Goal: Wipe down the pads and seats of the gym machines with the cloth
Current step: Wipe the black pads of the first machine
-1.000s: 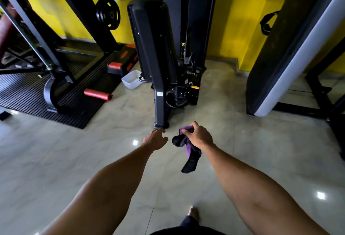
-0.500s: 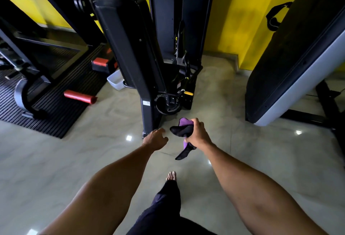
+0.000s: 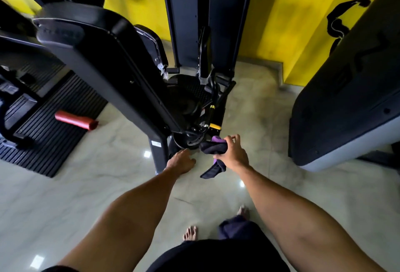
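Your right hand (image 3: 233, 155) grips the bunched black-and-purple cloth (image 3: 213, 148). One tail hangs loose below your fist, so a wad faces forward, ready to meet a surface. Your left hand (image 3: 181, 161) holds nothing, its fingers loosely curled just beside the cloth, probably kept free to regather it. The cloth hangs above the pale tiled floor (image 3: 65, 196), near the base of the tall black upholstered back pad (image 3: 104, 55) and not yet touching it. That pad looks like your next wipe.

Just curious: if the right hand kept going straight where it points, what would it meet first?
The right hand would probably meet the yellow block at the machine's base first; depth is unclear.
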Demonstrator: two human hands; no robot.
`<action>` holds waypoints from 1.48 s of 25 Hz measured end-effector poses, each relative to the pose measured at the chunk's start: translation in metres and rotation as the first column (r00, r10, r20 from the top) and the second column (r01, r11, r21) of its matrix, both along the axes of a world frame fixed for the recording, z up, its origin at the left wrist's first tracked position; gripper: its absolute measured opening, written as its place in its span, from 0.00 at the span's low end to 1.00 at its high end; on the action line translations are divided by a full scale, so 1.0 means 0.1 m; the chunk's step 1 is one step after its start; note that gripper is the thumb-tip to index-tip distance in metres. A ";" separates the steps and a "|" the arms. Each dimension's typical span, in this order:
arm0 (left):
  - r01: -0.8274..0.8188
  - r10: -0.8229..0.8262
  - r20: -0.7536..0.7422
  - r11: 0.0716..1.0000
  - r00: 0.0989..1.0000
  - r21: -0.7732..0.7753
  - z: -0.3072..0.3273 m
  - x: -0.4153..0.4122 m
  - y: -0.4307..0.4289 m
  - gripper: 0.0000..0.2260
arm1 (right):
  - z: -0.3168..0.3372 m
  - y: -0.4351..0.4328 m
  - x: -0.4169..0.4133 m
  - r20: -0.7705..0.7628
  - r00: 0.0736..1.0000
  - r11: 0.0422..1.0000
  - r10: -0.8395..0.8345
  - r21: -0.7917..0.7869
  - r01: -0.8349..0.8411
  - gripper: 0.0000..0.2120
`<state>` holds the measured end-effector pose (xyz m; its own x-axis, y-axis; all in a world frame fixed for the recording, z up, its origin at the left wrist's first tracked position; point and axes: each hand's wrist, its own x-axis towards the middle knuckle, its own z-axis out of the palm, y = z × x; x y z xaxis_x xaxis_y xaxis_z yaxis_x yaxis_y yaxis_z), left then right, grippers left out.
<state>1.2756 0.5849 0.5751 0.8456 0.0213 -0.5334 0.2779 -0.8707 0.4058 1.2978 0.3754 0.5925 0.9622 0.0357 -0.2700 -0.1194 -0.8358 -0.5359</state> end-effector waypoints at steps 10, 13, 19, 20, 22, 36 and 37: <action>-0.394 0.392 0.050 0.919 0.918 0.021 0.05 1.68 -0.75 0.16 | -0.16 -0.58 2.32 -0.034 0.948 0.939 0.317 -0.126 -0.319 0.27; -0.520 0.520 0.022 0.854 0.854 -0.013 0.04 2.00 -0.84 0.17 | -0.15 -0.55 2.85 -0.034 0.932 0.929 0.361 -0.070 -0.362 0.26; -0.664 0.664 -0.020 0.746 0.747 -0.052 -0.13 2.88 -0.74 0.18 | -0.20 -0.18 3.89 -0.084 0.840 0.843 0.536 0.004 -0.537 0.25; -0.684 0.683 -0.025 0.728 0.730 -0.054 -0.13 2.99 -0.73 0.18 | -0.20 -0.12 4.02 -0.090 0.829 0.833 0.553 0.020 -0.553 0.25; -0.718 0.718 -0.022 0.695 0.696 -0.049 -0.12 3.23 -0.69 0.18 | -0.17 0.02 4.33 -0.090 0.800 0.805 0.593 0.056 -0.591 0.26; -0.984 0.987 0.068 0.140 0.148 0.107 0.52 3.79 -0.58 0.11 | 0.17 1.11 5.57 -0.072 0.269 0.277 0.960 0.141 -0.950 0.23; -0.988 0.991 0.087 0.088 0.100 0.129 0.61 3.80 -0.63 0.13 | 0.21 1.17 5.58 -0.062 0.209 0.216 0.976 0.148 -0.965 0.23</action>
